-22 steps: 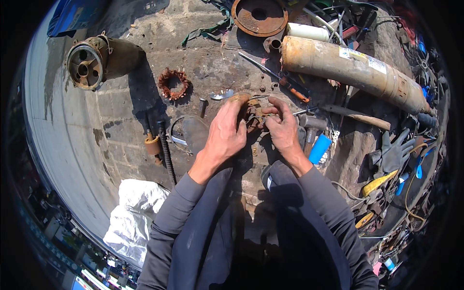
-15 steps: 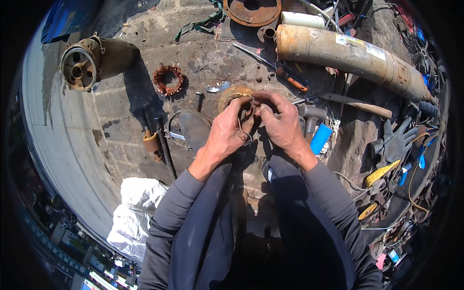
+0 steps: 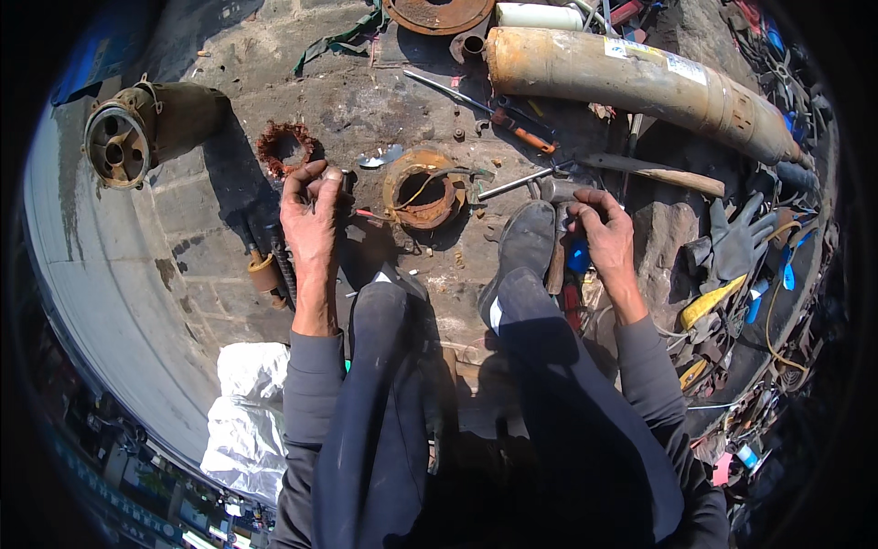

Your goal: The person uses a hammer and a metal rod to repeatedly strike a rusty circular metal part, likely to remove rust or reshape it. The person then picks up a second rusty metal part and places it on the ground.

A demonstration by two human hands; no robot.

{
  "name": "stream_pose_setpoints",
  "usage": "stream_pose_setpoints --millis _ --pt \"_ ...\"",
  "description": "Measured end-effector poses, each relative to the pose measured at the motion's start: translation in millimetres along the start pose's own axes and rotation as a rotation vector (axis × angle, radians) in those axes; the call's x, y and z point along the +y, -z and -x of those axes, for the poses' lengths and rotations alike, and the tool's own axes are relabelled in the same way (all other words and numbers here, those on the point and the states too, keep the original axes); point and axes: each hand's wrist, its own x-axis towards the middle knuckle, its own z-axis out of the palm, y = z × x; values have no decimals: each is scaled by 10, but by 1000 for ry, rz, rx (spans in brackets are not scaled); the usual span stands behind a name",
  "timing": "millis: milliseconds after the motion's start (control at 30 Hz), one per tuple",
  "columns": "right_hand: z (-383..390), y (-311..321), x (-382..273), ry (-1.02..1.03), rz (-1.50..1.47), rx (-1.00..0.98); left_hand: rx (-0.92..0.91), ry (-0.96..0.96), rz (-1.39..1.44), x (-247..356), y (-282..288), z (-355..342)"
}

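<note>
My left hand is raised at the left, its fingers curled and thumb pressed in; whatever it pinches, if anything, is too small to make out. Beyond it lies a ragged reddish-brown ring. Between my hands, a round rusty housing sits on the ground with loose wires across its opening. My right hand has bent fingers close to a hammer's metal head; I cannot tell whether they touch it or hold something small. A blue object is partly hidden beside that hand.
A long rusty cylinder lies at the far right, near a screwdriver and a wooden handle. Another cylinder is at the far left. My shoes flank the near ground. Grey gloves lie right among many tools.
My hands were together over the rusty housing; they have parted, left hand to the left, right hand to the right. The housing and its wires are now uncovered. My feet have shifted and the view has moved.
</note>
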Motion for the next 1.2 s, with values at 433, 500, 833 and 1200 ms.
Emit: stream_pose_setpoints --millis 433,500,833,1200 --pt "727 240 706 -98 344 112 -214 -180 -399 163 2 380" --pt "828 263 782 -113 312 149 -222 -150 -465 133 -35 394" --pt "1378 360 1445 -317 456 182 -343 38 -471 -217 -222 390" --pt "1814 168 2373 -266 499 -76 -330 -178 -885 -170 -507 468"
